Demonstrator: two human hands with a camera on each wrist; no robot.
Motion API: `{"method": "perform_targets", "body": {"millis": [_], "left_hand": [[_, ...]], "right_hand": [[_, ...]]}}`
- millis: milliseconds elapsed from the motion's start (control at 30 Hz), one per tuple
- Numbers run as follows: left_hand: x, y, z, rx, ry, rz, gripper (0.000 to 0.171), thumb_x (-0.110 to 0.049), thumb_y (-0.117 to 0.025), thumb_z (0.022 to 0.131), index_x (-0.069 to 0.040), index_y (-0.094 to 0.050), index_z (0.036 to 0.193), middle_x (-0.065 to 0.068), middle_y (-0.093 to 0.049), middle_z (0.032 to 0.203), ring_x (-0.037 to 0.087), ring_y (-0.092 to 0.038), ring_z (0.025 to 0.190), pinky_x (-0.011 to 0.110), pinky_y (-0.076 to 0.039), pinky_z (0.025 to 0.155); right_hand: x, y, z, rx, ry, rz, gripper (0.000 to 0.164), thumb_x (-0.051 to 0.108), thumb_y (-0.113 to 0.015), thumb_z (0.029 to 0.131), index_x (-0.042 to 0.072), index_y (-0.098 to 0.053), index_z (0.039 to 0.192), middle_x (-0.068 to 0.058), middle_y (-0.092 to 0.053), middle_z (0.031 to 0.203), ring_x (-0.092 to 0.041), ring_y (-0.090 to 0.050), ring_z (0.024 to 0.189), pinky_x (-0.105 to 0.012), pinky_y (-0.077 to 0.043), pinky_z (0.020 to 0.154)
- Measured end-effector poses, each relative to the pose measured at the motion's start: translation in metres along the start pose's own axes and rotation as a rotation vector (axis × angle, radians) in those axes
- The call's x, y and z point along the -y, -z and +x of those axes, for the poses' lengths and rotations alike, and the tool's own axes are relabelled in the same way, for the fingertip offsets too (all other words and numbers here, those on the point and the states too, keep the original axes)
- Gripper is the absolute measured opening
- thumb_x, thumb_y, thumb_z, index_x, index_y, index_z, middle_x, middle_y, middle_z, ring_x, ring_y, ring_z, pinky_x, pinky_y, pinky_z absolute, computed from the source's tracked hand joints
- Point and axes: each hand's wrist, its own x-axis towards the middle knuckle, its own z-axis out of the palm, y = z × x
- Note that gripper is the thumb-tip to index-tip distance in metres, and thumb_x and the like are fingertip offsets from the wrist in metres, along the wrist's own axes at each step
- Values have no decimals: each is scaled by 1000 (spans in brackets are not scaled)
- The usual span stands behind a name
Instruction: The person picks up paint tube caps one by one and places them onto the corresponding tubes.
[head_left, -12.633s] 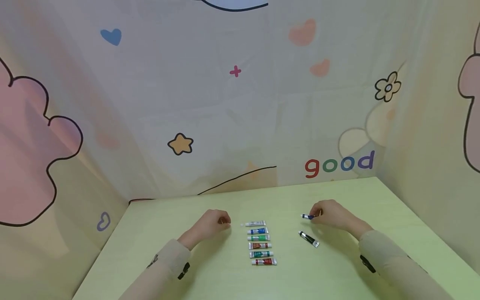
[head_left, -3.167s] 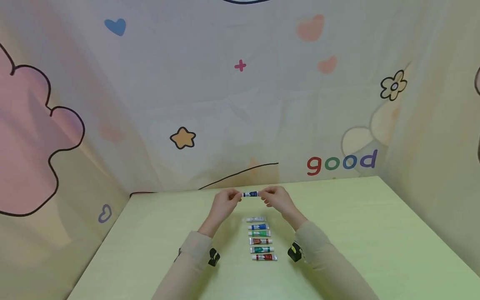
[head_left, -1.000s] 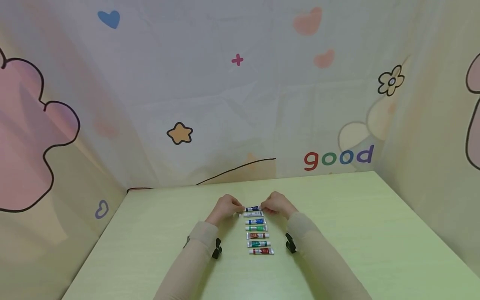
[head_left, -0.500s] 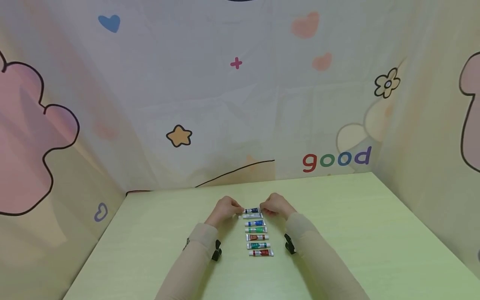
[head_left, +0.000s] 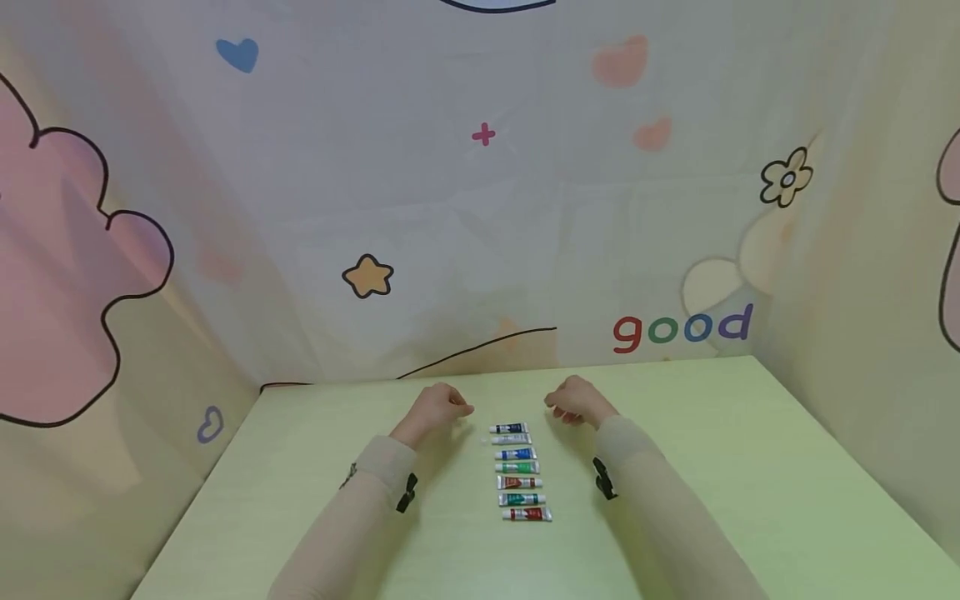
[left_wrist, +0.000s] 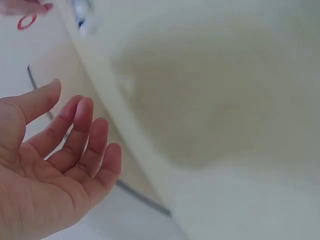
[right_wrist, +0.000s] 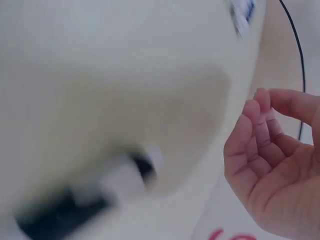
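Several small paint tubes lie crosswise in a column on the table. At its far end is the dark blue paint tube (head_left: 508, 428), just beyond the white paint tube (head_left: 512, 439). Nearer come a blue paint tube (head_left: 516, 454), light green (head_left: 517, 468), red-brown (head_left: 519, 482), dark green (head_left: 522, 499) and red. My left hand (head_left: 437, 408) is off to the left of the far tubes, fingers loosely bent around nothing. To their right hovers my right hand (head_left: 579, 401), thumb and forefinger tips close together, nothing held.
A blurred black-labelled tube (right_wrist: 90, 197) shows in the right wrist view; my right sleeve (head_left: 652, 475) hides that area in the head view. The pale green table (head_left: 300, 500) meets a printed cloth backdrop (head_left: 420, 167) at the back and sides.
The dark blue tube, first in my right hand, was held up by both hands, then laid beyond the white one. Both hands have since let go and moved apart.
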Motion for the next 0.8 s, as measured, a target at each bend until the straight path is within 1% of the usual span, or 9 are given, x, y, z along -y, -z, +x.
{"method": "perform_targets", "body": {"millis": [100,167,267,367,433,533,667,800], "left_hand": [[1,17,-2,-22,-12,39,24,-23,-70,96,0,-72,102,11,-70,102,27,-65,92,42,-54,80],[3,27,-4,-27,-1,42,24,-24,-70,97,-1,-72,103,10,-69,102,26,-64,91,41,-53,78],[9,44,-8,-35,1,42,24,-23,-69,97,-1,-71,105,11,-68,101,25,-64,89,41,-53,76],[14,59,-13,-49,-12,58,24,-23,-68,97,0,-70,106,11,-68,101,25,-64,88,40,-54,76],[18,69,-18,-56,-19,73,24,-22,-68,98,0,-70,107,12,-69,102,26,-64,89,41,-54,75],[24,81,-28,-67,-26,100,24,-21,-67,98,0,-69,108,13,-69,103,27,-64,90,42,-53,76],[36,92,-45,-98,-15,115,25,-20,-66,98,2,-67,110,15,-68,105,30,-63,92,45,-53,78],[48,95,-62,-130,-18,105,25,-20,-66,98,3,-67,109,17,-68,104,32,-63,94,46,-53,77]], "right_hand": [[-5,26,-10,-25,10,-7,30,17,-60,99,-9,-66,112,-9,-64,81,-16,-54,62,-29,-49,60],[-12,43,-15,-35,22,-30,33,17,-58,100,-10,-63,118,-11,-65,84,-17,-55,65,-29,-50,63],[-22,64,-22,-81,66,-99,32,17,-56,101,-9,-62,117,-13,-67,87,-19,-58,68,-30,-51,64],[-32,86,-31,-158,125,-174,32,17,-54,102,-10,-63,116,-14,-68,88,-22,-61,73,-32,-53,67],[-38,100,-37,-215,166,-212,32,17,-53,102,-10,-64,116,-15,-68,89,-25,-64,76,-35,-54,68],[-47,117,-49,-269,195,-237,33,18,-52,103,-10,-64,116,-18,-69,93,-28,-65,82,-40,-54,72],[-62,133,-63,-313,223,-254,32,20,-53,103,-9,-64,113,-19,-69,95,-30,-64,84,-42,-53,72],[-81,142,-77,-355,247,-260,33,20,-53,102,-9,-63,111,-18,-69,93,-30,-63,83,-41,-51,69]]}}
